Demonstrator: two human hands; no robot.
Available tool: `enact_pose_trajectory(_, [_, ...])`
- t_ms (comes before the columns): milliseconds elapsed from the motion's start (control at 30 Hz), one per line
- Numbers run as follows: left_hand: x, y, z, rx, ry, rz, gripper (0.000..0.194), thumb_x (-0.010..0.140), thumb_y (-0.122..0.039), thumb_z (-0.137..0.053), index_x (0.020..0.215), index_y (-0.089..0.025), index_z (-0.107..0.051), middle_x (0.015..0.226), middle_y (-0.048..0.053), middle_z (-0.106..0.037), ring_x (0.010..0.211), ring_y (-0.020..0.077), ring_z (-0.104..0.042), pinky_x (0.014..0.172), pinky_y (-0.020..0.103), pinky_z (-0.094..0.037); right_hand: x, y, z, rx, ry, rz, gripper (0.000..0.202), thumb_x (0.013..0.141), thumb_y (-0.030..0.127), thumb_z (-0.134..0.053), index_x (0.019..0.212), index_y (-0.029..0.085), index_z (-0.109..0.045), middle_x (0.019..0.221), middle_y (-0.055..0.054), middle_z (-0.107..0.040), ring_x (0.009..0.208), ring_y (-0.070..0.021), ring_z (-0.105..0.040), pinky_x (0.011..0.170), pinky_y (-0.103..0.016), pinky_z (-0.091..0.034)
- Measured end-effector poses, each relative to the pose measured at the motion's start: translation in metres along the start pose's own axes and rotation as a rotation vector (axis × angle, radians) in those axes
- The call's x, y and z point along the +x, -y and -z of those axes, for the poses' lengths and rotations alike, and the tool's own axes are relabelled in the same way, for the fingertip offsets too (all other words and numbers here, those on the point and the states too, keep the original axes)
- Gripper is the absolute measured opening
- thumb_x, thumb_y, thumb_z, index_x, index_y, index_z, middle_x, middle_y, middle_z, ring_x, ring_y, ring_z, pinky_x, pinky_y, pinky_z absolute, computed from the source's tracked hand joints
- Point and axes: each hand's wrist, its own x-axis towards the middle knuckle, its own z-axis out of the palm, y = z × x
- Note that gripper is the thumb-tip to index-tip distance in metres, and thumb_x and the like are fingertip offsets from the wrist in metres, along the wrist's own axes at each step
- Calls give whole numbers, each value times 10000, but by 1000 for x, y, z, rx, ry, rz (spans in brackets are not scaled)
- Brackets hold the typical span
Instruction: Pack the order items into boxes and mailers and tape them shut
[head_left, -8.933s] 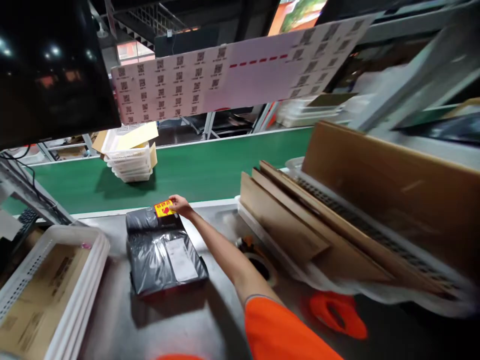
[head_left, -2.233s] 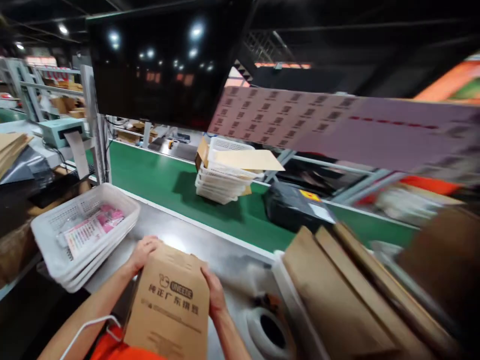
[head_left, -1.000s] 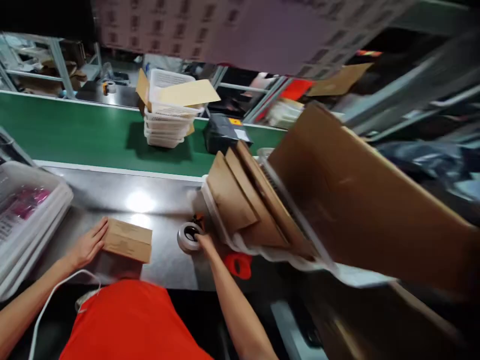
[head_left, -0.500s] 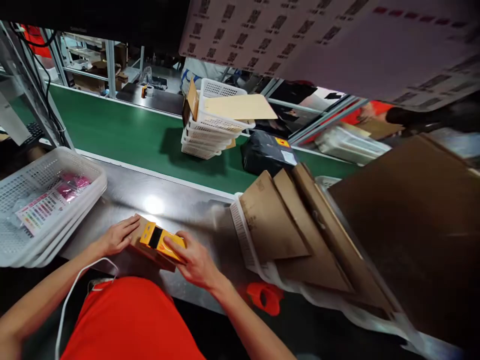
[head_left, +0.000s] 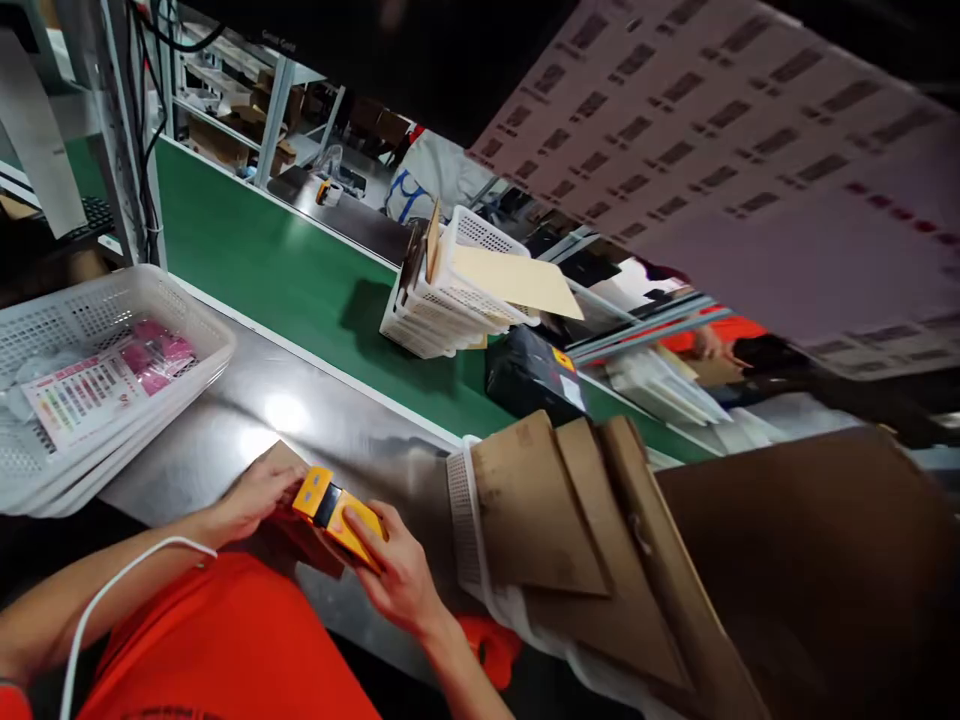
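Note:
My right hand (head_left: 403,572) is closed around a yellow block-shaped object (head_left: 324,496) with a black band across it; whether it is a tool or a package I cannot make out. That object lies over a small brown cardboard box (head_left: 279,456) at the bench's front edge. With fingers bent over the box's near left side, my left hand (head_left: 259,494) grips it. The hand and the yellow object hide much of the box.
Stacked white baskets (head_left: 217,335) stand left, with pink packages inside. Cardboard sheets (head_left: 532,500) fill a basket at right. Behind the steel bench (head_left: 375,440) runs a green conveyor (head_left: 247,250) carrying more baskets (head_left: 442,315) and a black package (head_left: 525,375). A printed code sheet hangs overhead.
The camera view has tilted and shifted. My left hand has moved from lying along the box to curling over its edge. My right hand keeps its grip on the yellow object.

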Motion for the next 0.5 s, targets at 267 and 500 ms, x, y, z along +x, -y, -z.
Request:
enact_pose_trajectory(267, [13, -28, 18, 69, -242, 66, 342, 805, -447, -824, 667, -173, -673, 626, 21, -690, 574, 153, -621, 555, 254, -438, 35, 21, 41, 72, 477, -231, 672, 1023, 329, -689, 1674, 308, -526, 1260, -164, -664, 1062, -293, -727, 940, -434, -640])
enact_pose_trajectory(500, [24, -41, 68, 185, -487, -5, 294, 818, -380, -774, 642, -171, -667, 626, 38, -715, 524, 141, -622, 520, 247, -441, 61, 37, 54, -4, 687, -342, 629, 1061, 385, -613, 1677, 287, -532, 1114, -137, -681, 864, -241, -657, 829, -356, -564])
